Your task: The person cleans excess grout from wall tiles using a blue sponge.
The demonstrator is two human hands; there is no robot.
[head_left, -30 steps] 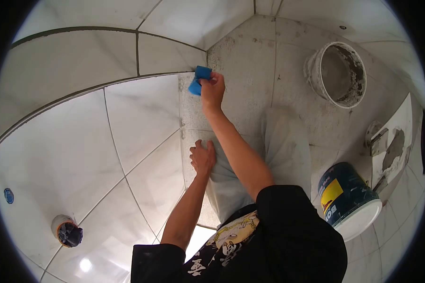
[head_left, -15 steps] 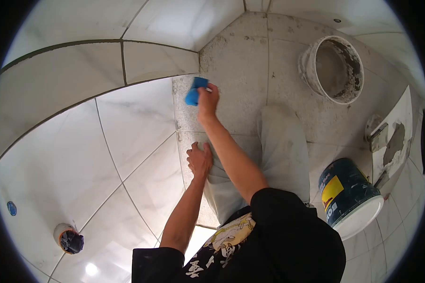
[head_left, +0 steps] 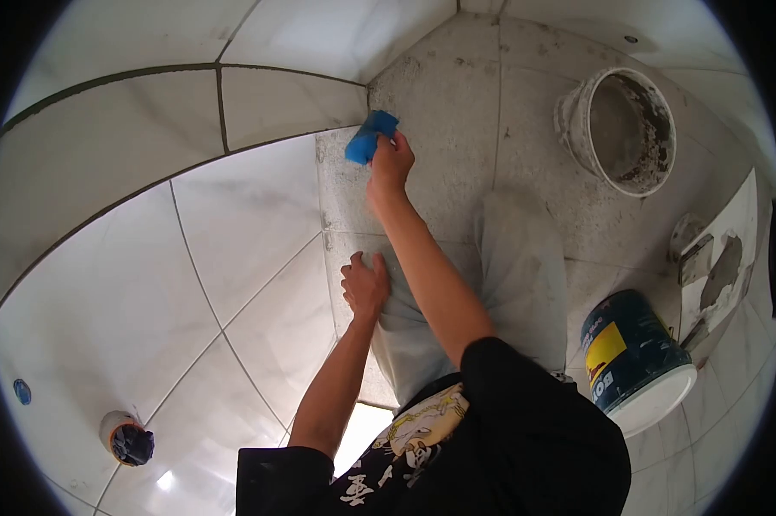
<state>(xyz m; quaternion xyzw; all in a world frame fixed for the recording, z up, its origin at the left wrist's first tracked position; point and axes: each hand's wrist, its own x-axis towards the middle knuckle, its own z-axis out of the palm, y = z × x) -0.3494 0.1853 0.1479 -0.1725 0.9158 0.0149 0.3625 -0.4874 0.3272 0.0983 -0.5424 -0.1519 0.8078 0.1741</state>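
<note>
A blue sponge-like pad point(head_left: 369, 138) is held in my right hand point(head_left: 391, 165), low at the corner where the wall tiles meet the grey floor point(head_left: 440, 163). One end of the pad is close to the base of the wall. My left hand point(head_left: 366, 285) rests beside my knee at the edge of the white marbled tiles point(head_left: 250, 189), its fingers apart and nothing in it.
A mortar-stained bucket point(head_left: 596, 133) stands at the upper right. Below it are a white board point(head_left: 745, 249) with grey mortar and a dark green paint bucket point(head_left: 626, 344) with a white lid. A pipe opening point(head_left: 113, 427) stuffed with dark plastic is at the lower left.
My right hand has moved the blue pad up and slightly right, closer to the wall corner, and the pad is tilted differently. My left hand has stayed in nearly the same place.
</note>
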